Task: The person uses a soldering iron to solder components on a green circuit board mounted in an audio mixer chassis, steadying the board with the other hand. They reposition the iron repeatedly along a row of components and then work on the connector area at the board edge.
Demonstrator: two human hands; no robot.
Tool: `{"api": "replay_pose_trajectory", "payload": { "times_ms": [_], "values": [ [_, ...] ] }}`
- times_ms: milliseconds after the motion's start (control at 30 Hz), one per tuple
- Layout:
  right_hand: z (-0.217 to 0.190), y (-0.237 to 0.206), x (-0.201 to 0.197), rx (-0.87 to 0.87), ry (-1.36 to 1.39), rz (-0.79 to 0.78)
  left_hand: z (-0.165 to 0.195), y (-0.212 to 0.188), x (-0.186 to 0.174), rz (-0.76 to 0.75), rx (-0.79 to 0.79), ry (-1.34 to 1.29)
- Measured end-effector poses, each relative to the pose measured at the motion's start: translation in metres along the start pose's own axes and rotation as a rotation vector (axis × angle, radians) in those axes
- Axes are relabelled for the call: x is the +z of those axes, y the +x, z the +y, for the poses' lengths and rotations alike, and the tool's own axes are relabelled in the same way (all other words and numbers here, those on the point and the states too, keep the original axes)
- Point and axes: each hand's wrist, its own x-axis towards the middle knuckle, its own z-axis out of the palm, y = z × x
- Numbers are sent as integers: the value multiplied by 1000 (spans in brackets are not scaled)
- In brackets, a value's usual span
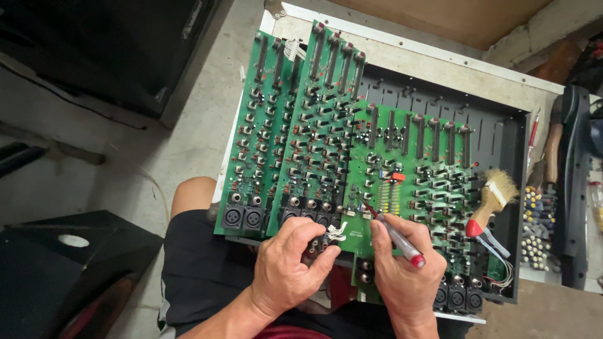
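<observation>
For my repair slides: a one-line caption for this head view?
Right hand holds a red-capped screwdriver to green circuit boards; left hand grips their near edge.

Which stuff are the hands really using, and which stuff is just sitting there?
In use:
- left hand, gripping the board edge
- right hand, holding the red-capped tool
- green circuit boards

Lying about:
- paintbrush
- black metal case
- black speaker box
</observation>
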Motion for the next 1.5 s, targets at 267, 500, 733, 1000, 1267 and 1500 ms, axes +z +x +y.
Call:
{"api": "replay_pose_trajectory", "payload": {
  "times_ms": [267, 500, 733, 1000, 1267, 1500],
  "values": [
    [-4, 1, -1, 2, -42, -33, 0, -1, -1, -7, -10, -9],
    [-4, 2, -3, -189, -143, -90, 2, -2, 0, -12, -29, -6],
    [-1, -6, -2, -53, 2, 42, 3, -2, -1, 7, -3, 3],
    [1, -6, -1, -41, -11, 6, 5, -2, 0, 7, -7, 18],
    [-3, -5, -1, -37, -31, -30, 4, -2, -1, -3, -11, -2],
    [-3, -2, -3, -131, -106, -72, 3, -3, -2, -11, -10, -8]
  ]
}}
